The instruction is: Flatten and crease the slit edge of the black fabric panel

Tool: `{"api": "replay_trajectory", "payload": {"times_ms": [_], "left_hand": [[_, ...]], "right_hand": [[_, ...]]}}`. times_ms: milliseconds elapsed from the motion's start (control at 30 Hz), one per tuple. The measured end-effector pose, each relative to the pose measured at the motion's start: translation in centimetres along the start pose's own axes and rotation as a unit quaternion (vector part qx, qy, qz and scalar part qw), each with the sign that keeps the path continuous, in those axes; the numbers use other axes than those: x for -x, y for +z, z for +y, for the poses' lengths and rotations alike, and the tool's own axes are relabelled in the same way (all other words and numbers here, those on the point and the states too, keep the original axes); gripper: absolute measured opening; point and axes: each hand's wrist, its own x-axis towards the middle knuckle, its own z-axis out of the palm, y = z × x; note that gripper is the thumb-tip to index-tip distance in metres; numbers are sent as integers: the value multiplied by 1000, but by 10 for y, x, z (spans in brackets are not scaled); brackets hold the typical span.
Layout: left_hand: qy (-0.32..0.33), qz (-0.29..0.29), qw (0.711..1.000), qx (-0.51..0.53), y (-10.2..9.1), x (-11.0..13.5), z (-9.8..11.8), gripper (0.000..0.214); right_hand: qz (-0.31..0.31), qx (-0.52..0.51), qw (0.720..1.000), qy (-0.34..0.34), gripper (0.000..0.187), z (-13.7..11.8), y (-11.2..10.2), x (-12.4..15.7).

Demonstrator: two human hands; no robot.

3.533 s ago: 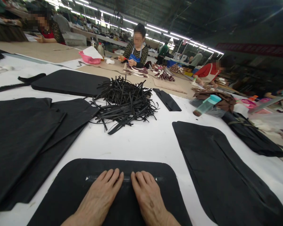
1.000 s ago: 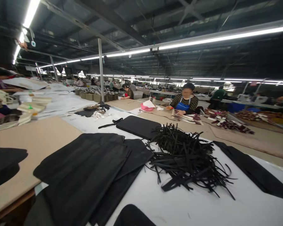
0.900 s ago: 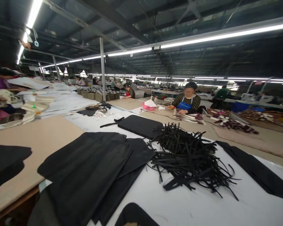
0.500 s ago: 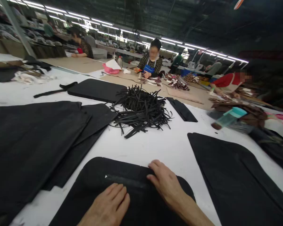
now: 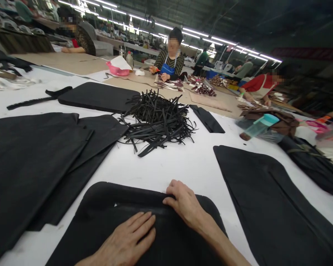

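Note:
A black leather-like panel [image 5: 86,218] with rounded corners lies before me, a small white mark near its far side. My left hand [image 5: 127,236] rests flat on its middle, fingers stretched out. At the panel's far edge, my right hand [image 5: 184,203] has its fingers curled over the rim and the thumb on the near side. Along that edge the material looks slightly raised. Beyond it sits a heap of thin black strips [image 5: 161,122].
Large black pieces [image 5: 33,159] overlap on the left, and another black piece [image 5: 261,184] lies on the right. Behind are a thick black slab [image 5: 94,96], a narrow folded black piece [image 5: 208,119] and a turquoise-lidded bottle [image 5: 259,126]. Co-workers sit at tables farther back.
The view has shifted a little, so surrounding things appear moved left and up. My right fingers are bent more over the panel's far edge; my left hand stays flat on it.

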Motion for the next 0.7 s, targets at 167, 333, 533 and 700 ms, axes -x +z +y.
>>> {"api": "replay_trajectory", "payload": {"times_ms": [167, 333, 533, 700], "left_hand": [[-64, -53, 996, 41, -13, -2, 9, 52], [-105, -52, 991, 67, -24, -5, 14, 59], [-199, -31, 945, 259, -50, -61, 15, 41], [-241, -117, 898, 350, -49, -102, 11, 29]], "right_hand": [[234, 60, 969, -44, 18, -7, -6, 17], [295, 169, 929, -148, 28, -11, -23, 27], [285, 181, 920, -199, 27, -23, -40, 36], [314, 205, 900, -220, 26, -30, -52, 43]]}}
